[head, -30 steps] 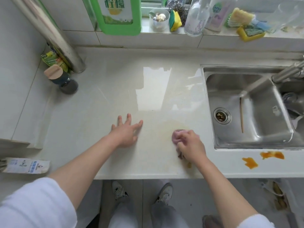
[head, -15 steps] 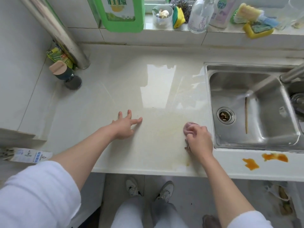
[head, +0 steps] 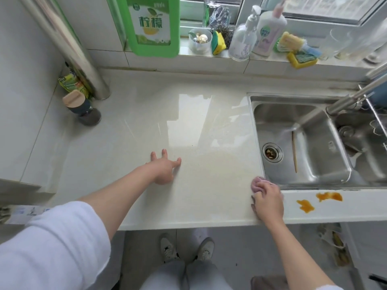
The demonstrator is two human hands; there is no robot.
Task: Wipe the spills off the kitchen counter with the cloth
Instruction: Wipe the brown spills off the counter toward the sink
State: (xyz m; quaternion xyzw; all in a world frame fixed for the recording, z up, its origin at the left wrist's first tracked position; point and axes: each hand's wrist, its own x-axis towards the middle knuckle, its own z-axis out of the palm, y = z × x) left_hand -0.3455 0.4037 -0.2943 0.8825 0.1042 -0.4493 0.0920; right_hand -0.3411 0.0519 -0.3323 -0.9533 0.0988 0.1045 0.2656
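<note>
Pale stone counter point(head: 129, 143) ran from a tiled wall on the left to a stainless sink point(head: 310, 143) set in at the right, with a window ledge behind it. Left hand point(head: 164, 167) lay flat on the counter near its middle, fingers spread and straight, grasping nothing. Right hand point(head: 268, 199) pressed down on a bunched pink cloth point(head: 257, 184), fingers curled over it; the cloth sat on the counter just beside the sink's front-left corner, most of it hidden under the hand. A faint yellowish smear point(head: 219, 164) marked the counter between the two hands. Two orange spills point(head: 318, 200) lay on the narrow strip of counter in front of the sink, near the right hand but apart from it and from the cloth. A thin wooden stick point(head: 294, 151) rested in the sink basin beside the drain point(head: 272, 152), under the faucet point(head: 351, 99). On the ledge stood a green bottle point(head: 151, 26), a small cup point(head: 200, 40), pump dispensers point(head: 257, 32) and sponges point(head: 301, 57). A dark jar point(head: 83, 107) stood on the counter at far left, next to a metal pipe point(head: 71, 47).
</note>
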